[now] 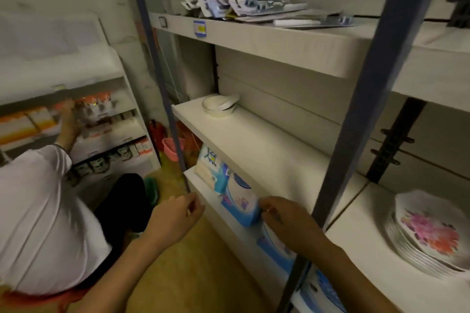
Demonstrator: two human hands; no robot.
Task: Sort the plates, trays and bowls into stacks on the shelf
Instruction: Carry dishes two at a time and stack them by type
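A stack of white plates (429,236) with a pink and orange flower print stands on the right section of the middle shelf (267,155). At the far left end of that shelf sit white bowls (220,105), nested and tilted. My left hand (175,213) hovers over the floor in front of the shelf unit, fingers loosely curled, holding nothing. My right hand (282,216) reaches toward the blue and white packages (239,198) on the lower shelf, fingertips at their edge; whether it grips one is unclear.
Blister-packed goods (251,2) lie piled on the top shelf. Two blue-grey uprights (162,84) frame the shelf front. A person in a white shirt (38,211) crouches at the left, reaching into another rack. A pink bucket (171,148) stands on the floor behind.
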